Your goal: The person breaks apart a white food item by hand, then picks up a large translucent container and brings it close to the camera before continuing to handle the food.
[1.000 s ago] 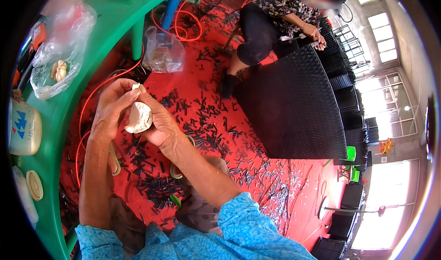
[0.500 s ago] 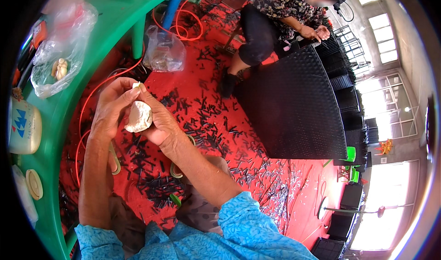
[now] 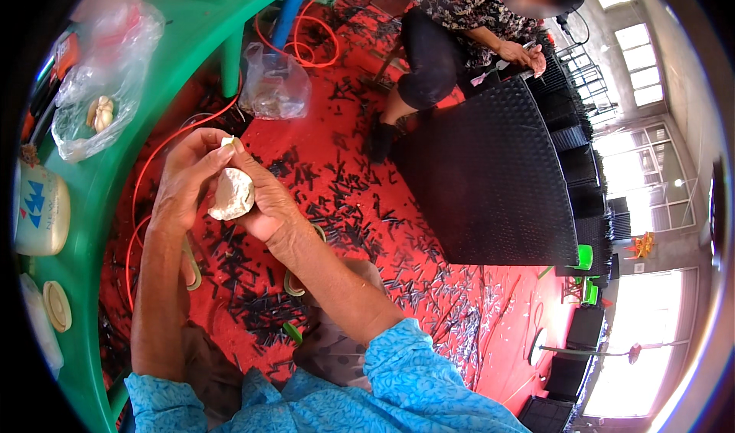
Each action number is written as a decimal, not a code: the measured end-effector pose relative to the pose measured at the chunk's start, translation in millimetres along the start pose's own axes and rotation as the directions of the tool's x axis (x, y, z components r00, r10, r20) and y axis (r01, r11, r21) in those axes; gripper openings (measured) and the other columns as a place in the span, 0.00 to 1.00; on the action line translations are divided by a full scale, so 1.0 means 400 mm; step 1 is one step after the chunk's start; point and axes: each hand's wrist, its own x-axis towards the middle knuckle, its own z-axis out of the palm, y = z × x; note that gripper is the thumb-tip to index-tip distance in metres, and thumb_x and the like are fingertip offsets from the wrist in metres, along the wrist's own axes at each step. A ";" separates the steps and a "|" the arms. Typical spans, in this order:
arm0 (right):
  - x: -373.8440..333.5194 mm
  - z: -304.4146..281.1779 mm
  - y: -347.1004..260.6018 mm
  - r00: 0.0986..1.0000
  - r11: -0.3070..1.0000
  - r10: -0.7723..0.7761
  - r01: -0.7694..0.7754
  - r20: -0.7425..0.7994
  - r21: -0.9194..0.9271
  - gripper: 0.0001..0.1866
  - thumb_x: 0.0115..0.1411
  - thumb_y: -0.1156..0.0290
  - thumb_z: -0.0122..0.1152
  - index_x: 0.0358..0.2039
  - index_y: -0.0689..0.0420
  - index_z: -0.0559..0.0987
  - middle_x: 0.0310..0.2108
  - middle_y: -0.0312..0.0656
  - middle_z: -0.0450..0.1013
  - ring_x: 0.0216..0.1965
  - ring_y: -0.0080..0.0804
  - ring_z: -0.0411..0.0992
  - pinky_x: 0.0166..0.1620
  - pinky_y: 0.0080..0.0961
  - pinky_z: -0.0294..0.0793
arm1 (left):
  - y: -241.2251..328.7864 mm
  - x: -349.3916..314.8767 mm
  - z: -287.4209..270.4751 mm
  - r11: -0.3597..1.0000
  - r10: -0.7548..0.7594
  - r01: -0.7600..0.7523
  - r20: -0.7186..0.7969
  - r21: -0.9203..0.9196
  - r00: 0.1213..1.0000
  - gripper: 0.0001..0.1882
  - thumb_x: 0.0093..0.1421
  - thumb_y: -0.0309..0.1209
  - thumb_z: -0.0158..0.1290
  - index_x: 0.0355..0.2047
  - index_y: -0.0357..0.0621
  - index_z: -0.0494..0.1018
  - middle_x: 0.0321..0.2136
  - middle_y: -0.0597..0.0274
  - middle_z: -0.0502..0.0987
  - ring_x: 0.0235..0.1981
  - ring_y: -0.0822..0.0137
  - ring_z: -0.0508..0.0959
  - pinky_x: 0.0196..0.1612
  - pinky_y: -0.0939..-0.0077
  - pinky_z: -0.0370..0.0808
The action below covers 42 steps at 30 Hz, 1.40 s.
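My left hand (image 3: 186, 176) and my right hand (image 3: 264, 196) meet in front of me over the red floor. A whitish rounded lump (image 3: 232, 194) with a ragged, crumbly-looking edge rests against the palm of my right hand, under its curled fingers; its kind is unclear. At the top, the thumbs and fingertips of both hands press together on a small pale yellow piece (image 3: 227, 141). Most of that piece is hidden by the fingers. My left fingers are closed around it, apart from any other thing.
Left stands a green table (image 3: 180, 42) with a clear plastic bag (image 3: 115, 73) holding peanuts, a plastic jar (image 3: 47, 211) and a lid (image 3: 57, 307). Beyond are an orange hose (image 3: 334, 44), another bag (image 3: 273, 84), a black woven panel (image 3: 490, 180), scattered black scraps and a seated co-worker (image 3: 475, 19).
My hands and the pieces in them look nearly still. The co-worker's hands have shifted slightly, and their head has moved a little to the right.
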 end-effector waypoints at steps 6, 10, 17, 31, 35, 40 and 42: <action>-0.007 0.009 -0.001 1.000 1.000 -0.001 0.001 -0.019 -0.003 0.16 0.52 0.56 0.57 0.35 0.53 0.71 0.27 0.33 0.69 0.28 0.25 0.69 0.29 0.24 0.73 | 0.002 -0.002 0.004 1.000 0.007 -0.007 0.007 -0.020 1.000 0.12 0.49 0.34 0.55 0.31 0.41 0.69 0.26 0.69 0.70 0.26 0.80 0.68 0.26 0.89 0.64; -0.003 0.000 0.000 1.000 1.000 0.002 -0.002 -0.028 0.001 0.16 0.52 0.57 0.57 0.35 0.53 0.71 0.26 0.33 0.69 0.27 0.25 0.70 0.29 0.25 0.73 | 0.005 -0.004 0.006 1.000 0.009 -0.009 0.015 -0.025 1.000 0.12 0.50 0.33 0.55 0.31 0.41 0.69 0.26 0.69 0.71 0.26 0.80 0.69 0.27 0.88 0.65; -0.007 0.006 0.000 1.000 0.999 -0.004 0.004 -0.005 0.035 0.15 0.53 0.58 0.56 0.35 0.54 0.71 0.27 0.34 0.69 0.28 0.25 0.69 0.29 0.25 0.73 | 0.000 -0.003 0.007 0.999 0.023 -0.022 0.013 -0.028 1.000 0.11 0.50 0.33 0.55 0.31 0.40 0.69 0.27 0.68 0.72 0.26 0.79 0.69 0.26 0.89 0.66; -0.013 0.013 -0.005 1.000 1.000 -0.007 0.007 -0.008 0.027 0.14 0.53 0.58 0.56 0.34 0.53 0.71 0.27 0.34 0.69 0.28 0.26 0.69 0.29 0.25 0.73 | 0.001 -0.003 0.009 1.000 0.009 -0.009 -0.002 0.003 1.000 0.12 0.50 0.34 0.55 0.31 0.40 0.70 0.26 0.68 0.71 0.27 0.79 0.69 0.28 0.87 0.65; -0.012 0.011 -0.004 1.000 0.999 -0.019 0.020 -0.013 0.039 0.13 0.53 0.58 0.56 0.34 0.53 0.71 0.27 0.34 0.69 0.28 0.26 0.69 0.29 0.25 0.73 | -0.002 0.000 0.010 1.000 0.011 -0.011 0.011 -0.015 1.000 0.12 0.50 0.34 0.54 0.31 0.40 0.70 0.26 0.68 0.71 0.28 0.79 0.69 0.30 0.87 0.65; -0.012 0.011 -0.006 1.000 1.000 -0.014 0.014 -0.009 0.028 0.14 0.52 0.58 0.57 0.34 0.53 0.71 0.27 0.33 0.69 0.28 0.26 0.69 0.29 0.25 0.73 | 0.002 -0.001 0.012 1.000 0.021 -0.021 0.023 -0.008 1.000 0.11 0.51 0.33 0.54 0.31 0.40 0.70 0.26 0.69 0.71 0.27 0.79 0.69 0.30 0.87 0.65; -0.012 0.011 -0.006 1.000 0.999 -0.015 0.015 -0.012 0.028 0.14 0.52 0.58 0.57 0.34 0.53 0.71 0.26 0.33 0.69 0.28 0.26 0.69 0.30 0.25 0.73 | 0.002 -0.001 0.014 1.000 0.027 -0.027 0.025 -0.011 0.999 0.11 0.51 0.33 0.54 0.31 0.40 0.70 0.26 0.69 0.71 0.27 0.79 0.69 0.29 0.87 0.65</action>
